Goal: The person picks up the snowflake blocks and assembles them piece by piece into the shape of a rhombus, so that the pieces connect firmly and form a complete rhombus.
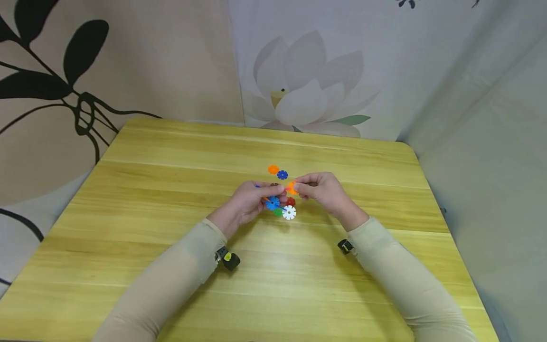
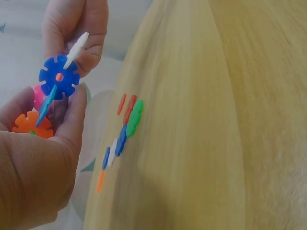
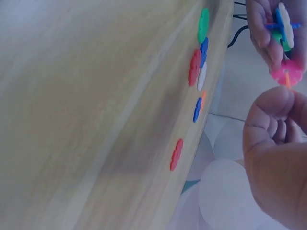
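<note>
My left hand [image 1: 249, 202] holds a joined cluster of notched plastic snowflake discs above the table. In the left wrist view the cluster has a dark blue disc [image 2: 67, 79], a white disc [image 2: 76, 50], a light blue disc [image 2: 46, 106] and an orange disc [image 2: 29, 123]. A pink disc [image 3: 283, 75] sits at its far side in the right wrist view. My right hand [image 1: 326, 190] pinches another orange disc [image 1: 293, 188] between thumb and fingers, its edge right at the pink disc's rim. Fingers partly hide the cluster's middle.
Several loose discs lie on the wooden table [image 1: 179, 247] under and beyond the hands, among them an orange disc [image 1: 273, 169], a blue disc [image 1: 282, 175], a green disc [image 2: 135, 118] and a red disc [image 3: 176, 154]. A printed curtain [image 1: 171, 57] hangs behind the table.
</note>
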### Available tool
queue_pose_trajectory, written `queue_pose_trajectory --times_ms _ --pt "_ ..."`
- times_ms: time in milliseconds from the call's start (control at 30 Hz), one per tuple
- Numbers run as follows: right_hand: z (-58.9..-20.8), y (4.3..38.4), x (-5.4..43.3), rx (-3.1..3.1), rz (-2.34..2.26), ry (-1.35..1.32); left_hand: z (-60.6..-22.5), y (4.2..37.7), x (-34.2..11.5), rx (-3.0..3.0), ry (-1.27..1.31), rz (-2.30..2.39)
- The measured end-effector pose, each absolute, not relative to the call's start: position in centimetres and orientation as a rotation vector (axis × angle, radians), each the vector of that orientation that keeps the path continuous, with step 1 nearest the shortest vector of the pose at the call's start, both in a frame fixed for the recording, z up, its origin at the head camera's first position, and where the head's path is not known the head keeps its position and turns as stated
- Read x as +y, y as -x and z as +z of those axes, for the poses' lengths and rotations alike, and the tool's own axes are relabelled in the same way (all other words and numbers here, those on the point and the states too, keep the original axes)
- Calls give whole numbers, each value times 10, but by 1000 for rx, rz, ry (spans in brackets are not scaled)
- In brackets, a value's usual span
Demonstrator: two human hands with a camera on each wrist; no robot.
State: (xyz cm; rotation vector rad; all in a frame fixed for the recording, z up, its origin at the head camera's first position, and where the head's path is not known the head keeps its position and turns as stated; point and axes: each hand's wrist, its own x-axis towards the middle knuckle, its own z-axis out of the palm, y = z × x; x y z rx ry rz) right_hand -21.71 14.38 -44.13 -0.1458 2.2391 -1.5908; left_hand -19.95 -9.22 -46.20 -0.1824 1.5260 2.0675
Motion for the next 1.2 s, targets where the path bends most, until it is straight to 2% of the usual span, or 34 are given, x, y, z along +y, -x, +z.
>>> queue_pose_trajectory --times_ms 433,900,1200 --pt "-439 221 140 2197 -1679 64 -460 204 -91 1411 170 2132" --pt "-446 221 149 2089 -1711 -40 -463 206 -95 1135 317 2321" --pt "-446 220 146 2102 -1728 -15 -460 199 -90 1146 237 2295"
